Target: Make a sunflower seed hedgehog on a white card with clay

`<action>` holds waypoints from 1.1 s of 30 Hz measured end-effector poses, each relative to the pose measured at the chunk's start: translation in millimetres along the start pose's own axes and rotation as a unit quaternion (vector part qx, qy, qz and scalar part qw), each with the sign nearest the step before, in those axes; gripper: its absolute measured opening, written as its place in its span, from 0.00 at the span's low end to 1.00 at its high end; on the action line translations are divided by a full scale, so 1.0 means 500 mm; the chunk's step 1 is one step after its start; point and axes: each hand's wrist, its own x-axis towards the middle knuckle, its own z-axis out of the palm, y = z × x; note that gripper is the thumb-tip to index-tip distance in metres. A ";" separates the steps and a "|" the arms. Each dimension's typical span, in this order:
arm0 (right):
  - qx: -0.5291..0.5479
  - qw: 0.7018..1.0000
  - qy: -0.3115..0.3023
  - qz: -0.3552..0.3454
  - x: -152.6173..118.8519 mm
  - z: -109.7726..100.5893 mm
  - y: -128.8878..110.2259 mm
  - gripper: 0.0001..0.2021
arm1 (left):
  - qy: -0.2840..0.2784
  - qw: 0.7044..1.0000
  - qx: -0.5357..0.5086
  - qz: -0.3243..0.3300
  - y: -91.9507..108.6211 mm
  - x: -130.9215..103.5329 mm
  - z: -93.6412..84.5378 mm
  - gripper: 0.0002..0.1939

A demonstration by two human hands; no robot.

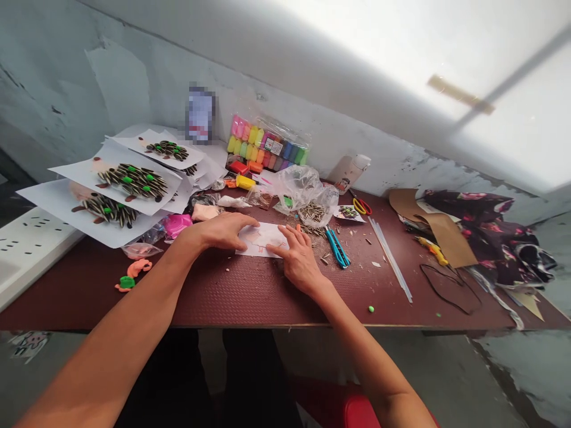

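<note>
A small white sheet of paper (259, 233) with an outline and some reddish marks lies flat on the dark red table in front of me. My left hand (225, 230) rests at its left side, thumb and forefinger apart and touching the paper. From the right, my right hand (297, 252) presses on the sheet with its fingers spread. Just beyond the right hand are a teal utility knife (338, 248) and a pile of sunflower seeds (312, 214), partly in a clear plastic bag (301, 181).
Sheets with seed-covered hedgehog figures (129, 180) are stacked at left, beside a white power strip (27, 249). Behind stand a coloured clay pack (267, 145) and a white bottle (352, 172). Scissors (362, 205), glue sticks (390, 258) and a yellow glue gun (432, 251) lie right.
</note>
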 end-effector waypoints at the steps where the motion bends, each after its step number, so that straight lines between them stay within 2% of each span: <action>1: 0.002 1.000 0.006 0.008 -0.002 -0.001 0.001 0.23 | -0.002 1.000 0.001 -0.001 0.001 0.000 -0.001 0.38; 5: 0.000 0.999 0.012 0.035 -0.012 -0.002 0.002 0.23 | -0.008 1.000 -0.001 -0.008 0.006 -0.003 -0.005 0.38; 13: -0.007 1.000 -0.002 0.019 -0.008 0.006 -0.007 0.21 | -0.003 1.000 -0.004 -0.001 0.004 -0.004 -0.004 0.38; 20: 0.004 0.997 0.041 0.066 -0.024 -0.002 0.011 0.22 | -0.007 1.000 -0.002 -0.002 0.005 -0.003 -0.004 0.38; 29: -0.004 0.997 -0.007 0.070 -0.029 -0.003 -0.001 0.23 | -0.003 1.000 -0.009 -0.004 0.005 -0.002 -0.002 0.38; 33: -0.001 0.998 -0.002 0.068 -0.025 -0.004 0.003 0.23 | -0.004 1.000 -0.007 -0.002 0.008 -0.004 -0.004 0.38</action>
